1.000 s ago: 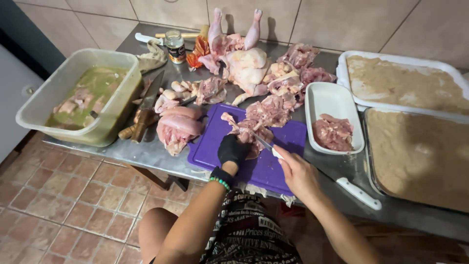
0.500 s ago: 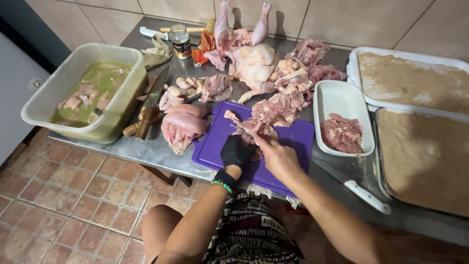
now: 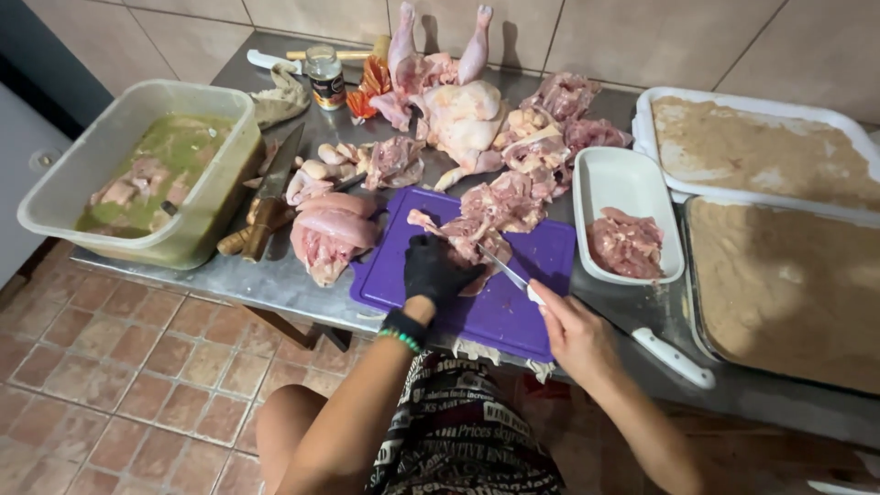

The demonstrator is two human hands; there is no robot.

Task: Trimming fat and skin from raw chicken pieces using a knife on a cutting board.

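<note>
My left hand (image 3: 435, 269), in a black glove, presses down on a raw chicken piece (image 3: 466, 240) lying on the purple cutting board (image 3: 500, 307). My bare right hand (image 3: 577, 332) grips a white-handled knife (image 3: 506, 272), its blade angled up-left into the meat beside the gloved fingers. More cut chicken (image 3: 504, 202) is heaped at the board's far edge.
A white dish (image 3: 628, 183) holding chicken chunks sits right of the board, then two trays of brown crumbs (image 3: 779, 275). A second white-handled knife (image 3: 674, 357) lies near the table edge. Left are a chicken breast (image 3: 330, 234), a cleaver (image 3: 270, 188) and a marinade tub (image 3: 147, 170). Whole chicken (image 3: 449, 101) behind.
My right hand drew the knife back to the right, then forward into the meat again. The camera shifted slightly. My gloved left hand stayed on the chicken piece.
</note>
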